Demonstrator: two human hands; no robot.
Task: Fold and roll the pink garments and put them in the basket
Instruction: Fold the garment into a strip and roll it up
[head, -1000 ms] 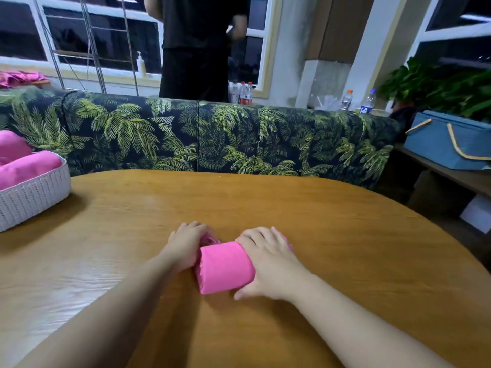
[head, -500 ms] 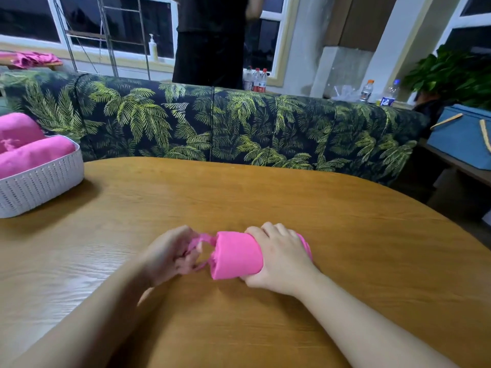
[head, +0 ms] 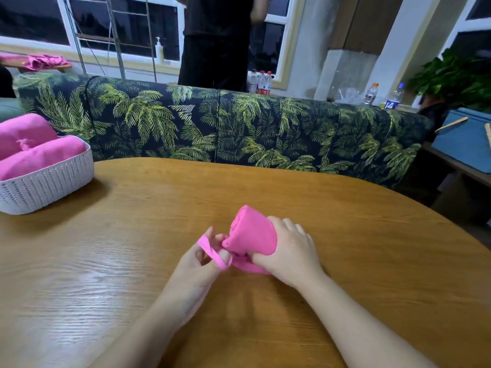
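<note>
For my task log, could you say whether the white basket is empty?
Not empty: two rolled pink garments lie inside the basket.

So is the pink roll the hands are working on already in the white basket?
No, the pink roll is over the table, gripped by the right hand, while the white basket sits apart at far left.

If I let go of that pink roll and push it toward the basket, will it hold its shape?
Probably not firmly: the pink roll is soft cloth, tilted up only because the right hand grips it. Its loose band, stretched over the left hand, looks floppy and may unwind. Being round, it would likely roll on the smooth table rather than slide.
</note>
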